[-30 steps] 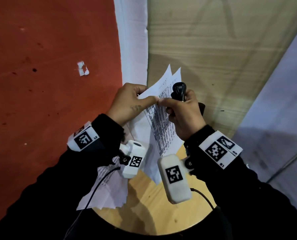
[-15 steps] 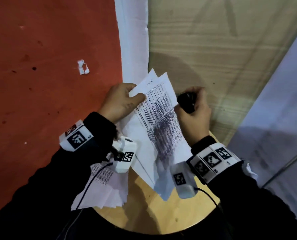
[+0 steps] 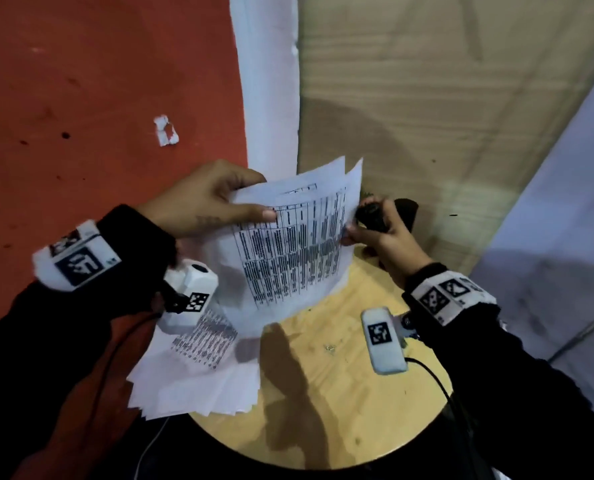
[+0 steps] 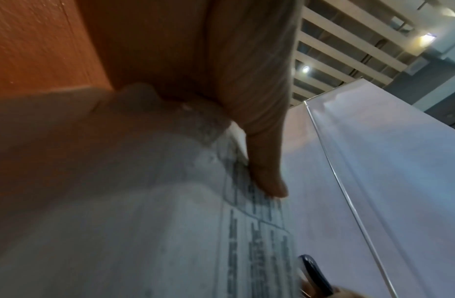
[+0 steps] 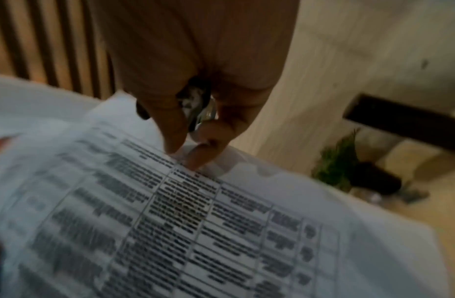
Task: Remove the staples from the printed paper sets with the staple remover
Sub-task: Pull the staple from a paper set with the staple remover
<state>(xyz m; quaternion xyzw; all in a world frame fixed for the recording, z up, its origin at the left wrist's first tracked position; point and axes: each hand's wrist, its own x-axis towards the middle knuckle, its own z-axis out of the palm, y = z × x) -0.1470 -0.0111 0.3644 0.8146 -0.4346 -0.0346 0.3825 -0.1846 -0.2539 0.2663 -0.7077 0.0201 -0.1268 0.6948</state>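
Holding the paper set (image 3: 299, 237) up at frame centre, I am pinching its left edge with my left hand (image 3: 202, 202), while my right hand (image 3: 382, 233) is gripping the staple remover (image 3: 371, 214) and nipping the right edge. I am judging this a between-staples check; next I am needing to find a remaining staple.

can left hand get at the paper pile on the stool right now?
Probably not as is: the left hand pinches the held printed sheets, so it's occupied. The paper pile lies below that wrist with nothing on top; free once the sheets are released.
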